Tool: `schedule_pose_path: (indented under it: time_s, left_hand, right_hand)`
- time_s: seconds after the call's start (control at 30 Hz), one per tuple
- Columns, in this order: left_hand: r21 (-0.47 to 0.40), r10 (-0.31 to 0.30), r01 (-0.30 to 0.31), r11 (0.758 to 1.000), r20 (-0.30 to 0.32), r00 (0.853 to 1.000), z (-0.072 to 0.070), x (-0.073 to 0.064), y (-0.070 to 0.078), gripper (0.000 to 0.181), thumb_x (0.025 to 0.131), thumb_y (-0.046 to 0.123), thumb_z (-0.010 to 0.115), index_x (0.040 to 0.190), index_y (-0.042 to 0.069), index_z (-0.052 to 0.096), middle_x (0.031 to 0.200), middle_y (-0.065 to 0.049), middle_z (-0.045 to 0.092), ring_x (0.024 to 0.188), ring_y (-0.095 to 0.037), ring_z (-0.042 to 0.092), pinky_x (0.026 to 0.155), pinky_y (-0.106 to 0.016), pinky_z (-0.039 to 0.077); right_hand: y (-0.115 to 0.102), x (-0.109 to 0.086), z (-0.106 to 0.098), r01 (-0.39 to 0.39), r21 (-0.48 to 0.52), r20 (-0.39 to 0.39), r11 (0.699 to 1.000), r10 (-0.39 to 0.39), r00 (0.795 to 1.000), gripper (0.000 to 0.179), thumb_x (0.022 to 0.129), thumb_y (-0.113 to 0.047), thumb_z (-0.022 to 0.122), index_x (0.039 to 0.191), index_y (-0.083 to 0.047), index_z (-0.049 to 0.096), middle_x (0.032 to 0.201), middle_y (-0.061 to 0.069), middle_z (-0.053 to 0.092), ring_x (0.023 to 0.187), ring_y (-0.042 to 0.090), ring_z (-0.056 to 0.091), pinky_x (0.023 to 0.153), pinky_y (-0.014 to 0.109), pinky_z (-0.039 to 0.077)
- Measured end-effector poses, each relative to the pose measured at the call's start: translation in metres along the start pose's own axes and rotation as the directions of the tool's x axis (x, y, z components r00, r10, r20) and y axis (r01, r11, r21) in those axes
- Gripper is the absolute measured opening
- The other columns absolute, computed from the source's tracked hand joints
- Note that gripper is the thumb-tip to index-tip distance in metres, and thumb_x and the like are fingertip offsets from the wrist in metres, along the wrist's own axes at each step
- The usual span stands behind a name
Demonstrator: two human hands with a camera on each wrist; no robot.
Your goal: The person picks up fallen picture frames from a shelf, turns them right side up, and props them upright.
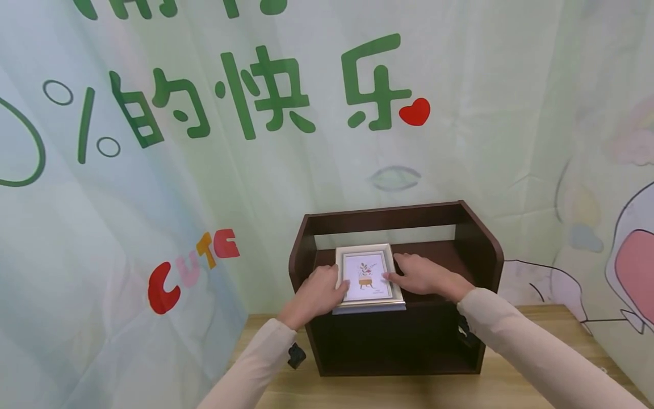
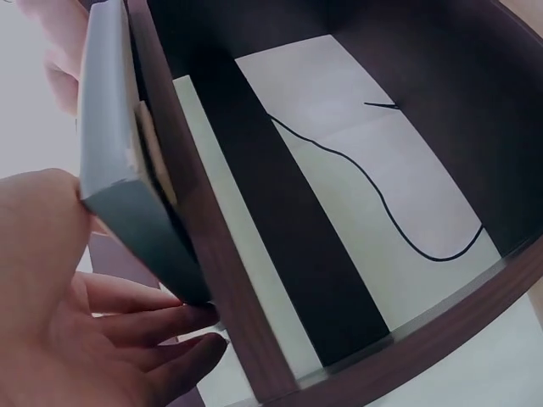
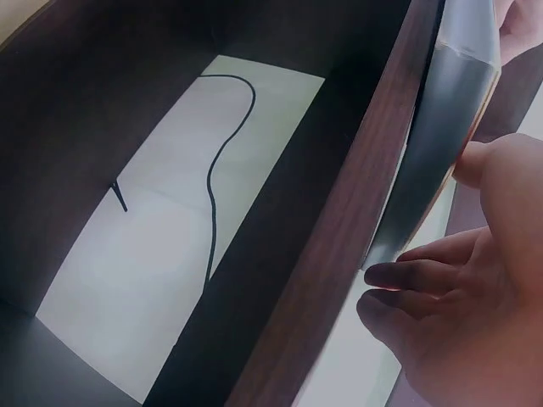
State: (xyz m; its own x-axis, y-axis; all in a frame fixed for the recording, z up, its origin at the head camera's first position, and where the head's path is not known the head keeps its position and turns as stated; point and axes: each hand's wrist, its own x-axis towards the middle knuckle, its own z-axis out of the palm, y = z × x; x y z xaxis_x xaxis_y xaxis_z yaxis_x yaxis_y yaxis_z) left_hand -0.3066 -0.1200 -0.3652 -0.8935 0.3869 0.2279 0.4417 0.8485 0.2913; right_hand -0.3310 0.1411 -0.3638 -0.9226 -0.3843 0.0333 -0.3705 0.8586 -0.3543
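Note:
A picture frame (image 1: pixel 365 275) with a pale gold border lies face up on the upper board of a dark brown desktop shelf (image 1: pixel 480 244), its near edge jutting past the board. It shows a drawing of a potted plant. My left hand (image 1: pixel 319 288) holds its left side, thumb over the front border. At the opposite side my right hand (image 1: pixel 421 274) holds it, thumb on the border and fingers along the edge. In the left wrist view, the frame's thick grey edge (image 2: pixel 106 93) sits against the shelf board, and curled left fingers (image 2: pixel 153 326) reach beside it.
The shelf stands on a light wood table (image 1: pixel 286 392) against a printed fabric backdrop (image 1: pixel 490 142). Its open lower compartment (image 1: pixel 398 349) faces me. A thin black cable (image 2: pixel 373 191) shows through the gap in its back. A raised rail (image 1: pixel 383 219) runs along the shelf's rear.

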Motion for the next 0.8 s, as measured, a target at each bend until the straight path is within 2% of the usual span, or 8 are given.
schedule_pose_path:
  time_s: [0.17, 0.23, 0.33, 0.4, 0.47, 0.57, 0.67, 0.8]
  left_hand:
    - [0.044, -0.014, 0.015, 0.999, -0.028, 1.0, 0.002, 0.0, 0.0, 0.037, 0.105, 0.026, 0.06, 0.113, -0.009, 0.069, 0.077, -0.01, 0.061, 0.062, -0.017, 0.053, 0.055, -0.028, 0.044]
    - [0.05, -0.011, 0.013, 0.999, -0.044, 0.999, 0.005, 0.002, 0.0, 0.035, 0.105, 0.023, 0.06, 0.112, -0.009, 0.069, 0.079, -0.012, 0.062, 0.065, -0.018, 0.053, 0.058, -0.03, 0.045]
    - [0.035, 0.008, -0.006, 0.999, -0.066, 0.998, 0.009, 0.006, 0.001, 0.032, 0.105, 0.017, 0.058, 0.113, -0.011, 0.07, 0.084, -0.016, 0.064, 0.072, -0.019, 0.055, 0.064, -0.033, 0.048]
    - [0.012, 0.015, -0.014, 1.0, -0.079, 0.997, 0.012, 0.009, 0.002, 0.03, 0.105, 0.013, 0.057, 0.114, -0.012, 0.07, 0.086, -0.017, 0.064, 0.074, -0.02, 0.056, 0.065, -0.034, 0.049]
    - [-0.018, 0.004, -0.005, 1.0, -0.094, 0.996, 0.013, 0.01, 0.002, 0.028, 0.104, 0.011, 0.057, 0.115, -0.012, 0.07, 0.087, -0.017, 0.065, 0.075, -0.02, 0.056, 0.065, -0.033, 0.049]
    - [-0.066, -0.033, 0.026, 0.998, -0.117, 0.993, 0.013, 0.008, 0.002, 0.026, 0.104, 0.008, 0.057, 0.116, -0.009, 0.071, 0.085, -0.015, 0.065, 0.074, -0.019, 0.055, 0.064, -0.031, 0.047]
    - [-0.133, -0.061, 0.042, 0.99, -0.137, 0.989, 0.013, 0.007, 0.003, 0.026, 0.104, 0.006, 0.056, 0.12, -0.008, 0.071, 0.086, -0.016, 0.067, 0.076, -0.017, 0.055, 0.067, -0.031, 0.048]
    - [-0.215, -0.079, 0.039, 0.976, -0.178, 0.981, 0.013, 0.005, 0.006, 0.029, 0.103, 0.006, 0.057, 0.124, -0.008, 0.07, 0.096, -0.019, 0.072, 0.08, -0.019, 0.059, 0.07, -0.034, 0.052]
  right_hand:
    - [-0.001, 0.002, 0.002, 0.009, 0.033, 0.0, 0.999, -0.009, 1.0, 0.069, 0.108, -0.041, 0.056, 0.155, 0.008, 0.042, 0.148, 0.027, 0.059, 0.131, 0.034, 0.063, 0.11, 0.056, 0.051]
    - [-0.002, 0.002, 0.002, 0.012, 0.04, -0.006, 0.999, -0.011, 1.0, 0.065, 0.109, -0.038, 0.055, 0.154, 0.008, 0.044, 0.143, 0.026, 0.063, 0.119, 0.029, 0.066, 0.102, 0.052, 0.055]
    - [0.0, 0.001, 0.002, -0.004, 0.041, -0.019, 0.999, 0.005, 1.0, 0.055, 0.109, -0.032, 0.057, 0.146, 0.008, 0.051, 0.114, 0.019, 0.072, 0.091, 0.023, 0.067, 0.078, 0.041, 0.056]
    - [0.0, 0.0, 0.001, -0.01, 0.044, -0.033, 0.999, 0.012, 0.999, 0.047, 0.108, -0.029, 0.058, 0.139, 0.006, 0.056, 0.093, 0.012, 0.068, 0.075, 0.019, 0.059, 0.066, 0.034, 0.047]
    - [0.0, 0.001, 0.001, -0.002, 0.045, -0.045, 0.999, 0.004, 0.999, 0.039, 0.107, -0.026, 0.06, 0.131, 0.004, 0.06, 0.082, 0.007, 0.061, 0.068, 0.017, 0.053, 0.062, 0.03, 0.041]
    - [-0.002, 0.001, 0.001, 0.024, 0.051, -0.064, 0.998, -0.021, 0.998, 0.034, 0.105, -0.025, 0.062, 0.125, 0.002, 0.062, 0.083, 0.006, 0.062, 0.069, 0.016, 0.051, 0.063, 0.029, 0.04]
    - [-0.005, 0.0, 0.0, 0.012, 0.071, -0.077, 0.997, -0.006, 0.997, 0.033, 0.104, -0.024, 0.064, 0.124, 0.002, 0.063, 0.09, 0.009, 0.067, 0.072, 0.018, 0.053, 0.066, 0.031, 0.042]
    - [-0.006, -0.003, 0.0, -0.026, 0.119, -0.101, 0.993, 0.038, 0.994, 0.045, 0.102, -0.023, 0.068, 0.135, 0.007, 0.059, 0.11, 0.018, 0.073, 0.081, 0.019, 0.059, 0.072, 0.033, 0.046]
